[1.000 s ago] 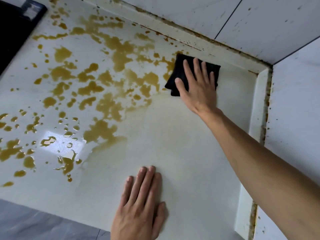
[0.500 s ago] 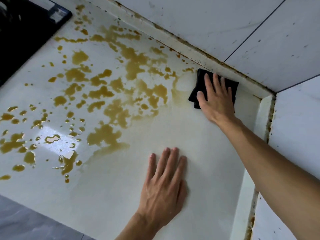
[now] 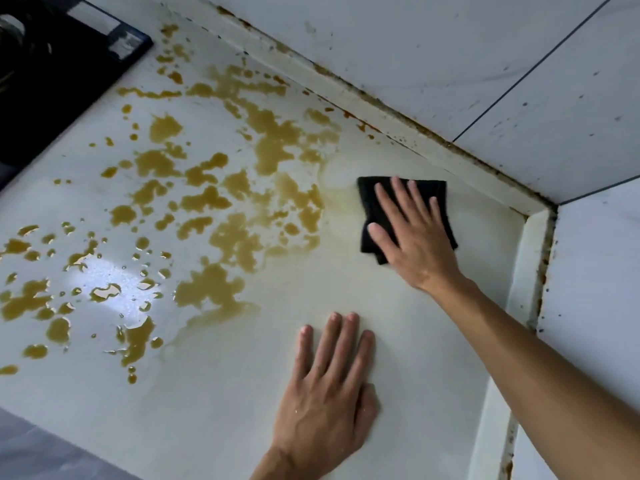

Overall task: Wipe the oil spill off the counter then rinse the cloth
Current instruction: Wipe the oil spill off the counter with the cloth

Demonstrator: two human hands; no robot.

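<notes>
Black cloth (image 3: 369, 209), one, under flat right hand (image 3: 417, 237).

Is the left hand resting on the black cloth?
No, the left hand lies flat on bare counter; the right hand presses the black cloth.

The flat, glossy stone table (image 3: 398, 341) is seen to be cream-white, with a faint yellowish film across its right part. An irregular pattern of amber-brown oil blotches and droplets (image 3: 221, 188) is spread over its left and middle, and a bright white glare patch (image 3: 114, 282) is shown among them. The folded square cloth (image 3: 372, 216) is plain black. The flat glass hob (image 3: 52, 74) at the top left is black with a dark blue edge. The glazed wall tiles (image 3: 433, 57) are pale grey-white, crossed by dark grout lines and flecked with small dark specks. Rusty brown staining is seen along the white raised upstand (image 3: 346, 95).
</notes>
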